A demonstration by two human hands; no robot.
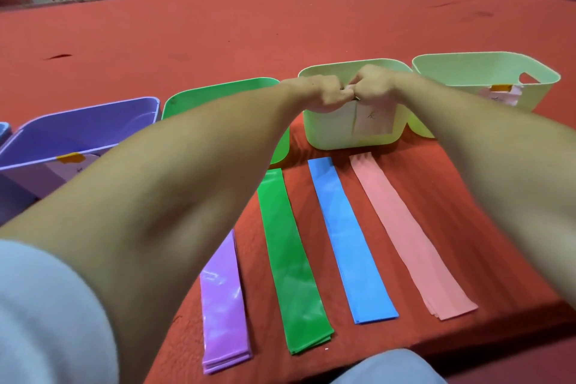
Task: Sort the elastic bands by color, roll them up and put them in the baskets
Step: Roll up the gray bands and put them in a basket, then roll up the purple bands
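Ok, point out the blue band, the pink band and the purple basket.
blue band (pixel 350 237): head view, middle of the strip.
pink band (pixel 408 234): head view, middle of the strip.
purple basket (pixel 93 117): head view, inner back wall.

Two bare forearms in view, no watch, rings or gloves on the left hand (pixel 321 95) or right hand (pixel 374 87). Left upper arm wears a light grey-blue short sleeve (pixel 46 315) — soft fabric, plain, no print or logo. Same grey-blue cloth shows at the bottom edge (pixel 389 366) — which part of the clothing, can't tell.
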